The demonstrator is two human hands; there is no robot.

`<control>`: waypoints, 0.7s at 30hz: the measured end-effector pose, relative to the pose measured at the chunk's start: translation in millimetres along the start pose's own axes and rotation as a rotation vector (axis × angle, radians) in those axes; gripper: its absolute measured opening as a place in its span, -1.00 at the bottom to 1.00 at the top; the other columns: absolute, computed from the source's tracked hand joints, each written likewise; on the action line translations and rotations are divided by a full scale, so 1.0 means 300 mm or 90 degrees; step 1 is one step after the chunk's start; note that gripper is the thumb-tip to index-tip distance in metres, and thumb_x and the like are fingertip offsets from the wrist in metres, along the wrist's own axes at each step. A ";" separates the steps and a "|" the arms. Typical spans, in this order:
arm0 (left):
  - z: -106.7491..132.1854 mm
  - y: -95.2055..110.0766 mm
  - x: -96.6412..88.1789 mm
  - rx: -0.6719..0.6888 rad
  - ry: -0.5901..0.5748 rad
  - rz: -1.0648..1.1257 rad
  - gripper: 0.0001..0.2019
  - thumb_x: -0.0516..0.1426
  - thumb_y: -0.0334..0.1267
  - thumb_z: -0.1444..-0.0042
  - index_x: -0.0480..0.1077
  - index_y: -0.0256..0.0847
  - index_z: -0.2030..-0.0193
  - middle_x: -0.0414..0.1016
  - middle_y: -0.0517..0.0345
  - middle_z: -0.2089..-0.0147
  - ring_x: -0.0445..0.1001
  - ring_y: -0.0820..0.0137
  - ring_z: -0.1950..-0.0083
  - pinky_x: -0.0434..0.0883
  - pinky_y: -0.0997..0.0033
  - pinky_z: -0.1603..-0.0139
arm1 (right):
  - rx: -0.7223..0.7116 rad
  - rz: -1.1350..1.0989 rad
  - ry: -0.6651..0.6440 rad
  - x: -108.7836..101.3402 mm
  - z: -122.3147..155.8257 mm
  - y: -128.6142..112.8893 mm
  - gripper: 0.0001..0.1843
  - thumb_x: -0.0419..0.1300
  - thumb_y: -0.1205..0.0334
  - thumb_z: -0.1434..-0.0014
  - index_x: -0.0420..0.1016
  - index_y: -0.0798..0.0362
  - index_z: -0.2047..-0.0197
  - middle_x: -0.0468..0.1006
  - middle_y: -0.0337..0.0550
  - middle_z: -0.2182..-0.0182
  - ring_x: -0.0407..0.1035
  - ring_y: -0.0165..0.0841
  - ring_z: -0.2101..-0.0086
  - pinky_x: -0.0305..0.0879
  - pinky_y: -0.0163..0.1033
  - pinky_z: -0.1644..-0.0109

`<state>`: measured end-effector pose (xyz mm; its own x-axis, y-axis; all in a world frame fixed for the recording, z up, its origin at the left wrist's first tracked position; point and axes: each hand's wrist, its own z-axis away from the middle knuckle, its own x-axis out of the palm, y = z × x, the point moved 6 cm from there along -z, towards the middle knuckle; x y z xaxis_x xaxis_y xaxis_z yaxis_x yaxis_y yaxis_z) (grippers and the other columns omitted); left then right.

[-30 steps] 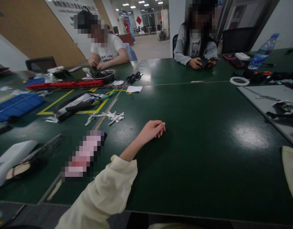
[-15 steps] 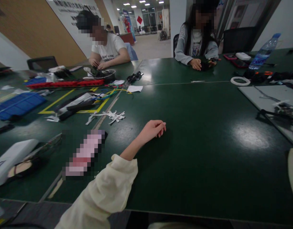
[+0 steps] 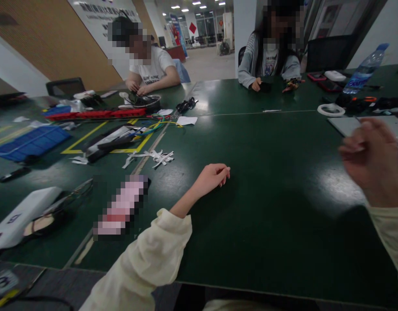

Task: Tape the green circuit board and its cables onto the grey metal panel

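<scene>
My left hand [image 3: 212,177] rests on the dark green table [image 3: 266,181], fingers curled loosely under with nothing visible in them. My right hand [image 3: 372,157] is raised above the table at the right, smeared by motion, so its fingers cannot be read. It hovers near a grey board [image 3: 351,125] at the right edge. Both arms wear cream sleeves.
White paper scraps [image 3: 153,157] lie ahead of my left hand. A pink blurred object [image 3: 121,207], a white case [image 3: 20,218], blue trays [image 3: 30,142] and a red strip [image 3: 95,114] sit left. A tape roll [image 3: 331,110] and water bottle [image 3: 364,71] stand right. Two people work across the table.
My right hand has risen into view at the right, where only the sleeve showed before. My left hand stays put. The camera has shifted slightly.
</scene>
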<state>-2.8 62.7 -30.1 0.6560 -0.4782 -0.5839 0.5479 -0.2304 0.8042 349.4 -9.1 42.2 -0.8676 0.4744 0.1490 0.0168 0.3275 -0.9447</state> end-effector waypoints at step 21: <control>0.047 0.118 0.050 0.247 -0.029 -0.062 -0.68 0.00 -0.12 -0.23 0.27 -0.26 0.48 0.28 0.24 0.50 0.28 0.52 0.46 0.19 0.51 0.42 | 0.350 0.048 -0.777 0.693 0.493 0.165 -0.74 0.06 0.13 -0.26 0.34 0.01 0.02 0.37 -0.34 0.53 0.33 -0.56 0.58 0.21 -0.46 0.56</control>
<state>19.3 35.5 -8.8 0.5823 -0.4726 -0.6615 0.3646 -0.5754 0.7321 96.4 -15.1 -16.8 -0.7635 -0.6457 0.0102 0.1330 -0.1727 -0.9760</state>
